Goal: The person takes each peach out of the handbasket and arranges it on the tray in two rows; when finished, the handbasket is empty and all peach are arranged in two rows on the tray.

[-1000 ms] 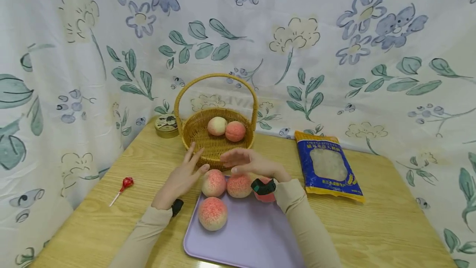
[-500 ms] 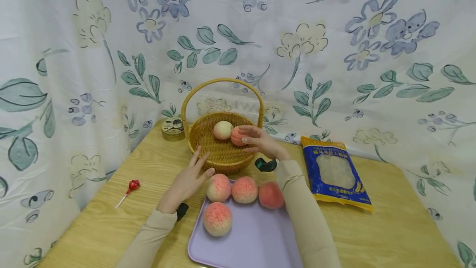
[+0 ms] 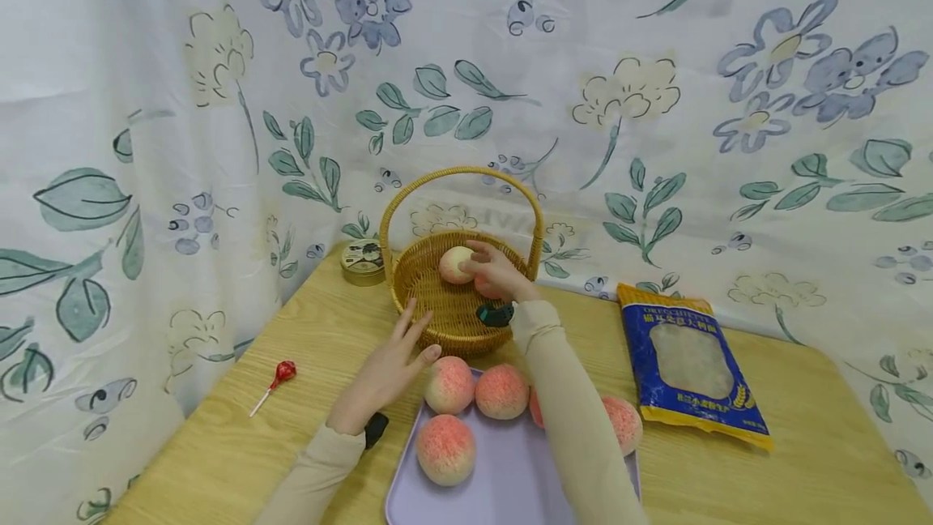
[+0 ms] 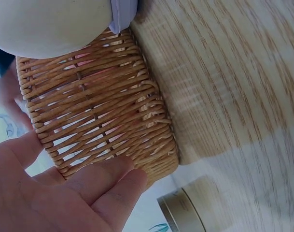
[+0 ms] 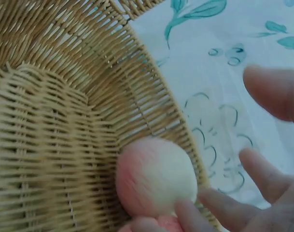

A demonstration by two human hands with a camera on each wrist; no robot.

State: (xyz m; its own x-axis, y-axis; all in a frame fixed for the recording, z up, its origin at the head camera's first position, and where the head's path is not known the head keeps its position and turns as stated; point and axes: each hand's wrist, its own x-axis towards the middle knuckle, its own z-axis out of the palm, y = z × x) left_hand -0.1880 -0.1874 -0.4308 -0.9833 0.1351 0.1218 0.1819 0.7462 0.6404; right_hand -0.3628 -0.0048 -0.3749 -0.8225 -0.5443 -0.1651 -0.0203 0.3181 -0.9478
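Note:
Inside the wicker basket (image 3: 466,343) lie a pale peach (image 3: 455,265) and a pinker peach (image 3: 488,290), the latter mostly covered by my right hand (image 3: 499,272). In the right wrist view the fingers of that hand are spread around the pale peach (image 5: 156,176), some overlapping its edge, with the thumb held away from it. Contact is hard to tell. My left hand (image 3: 389,373) reaches to the near left side of the basket. In the left wrist view its extended fingers (image 4: 105,179) lie against the woven wall (image 4: 98,106).
A lilac tray (image 3: 503,480) with several peaches (image 3: 446,450) stands in front of the basket. A round tin (image 3: 362,262) sits behind left, a red lollipop (image 3: 280,375) lies left, and a blue pasta bag (image 3: 688,359) lies right. A floral curtain (image 3: 554,128) hangs behind.
My right hand has moved from above the tray forward into the basket, over the peaches. My left hand stays by the basket's near left side. The head view has shifted slightly.

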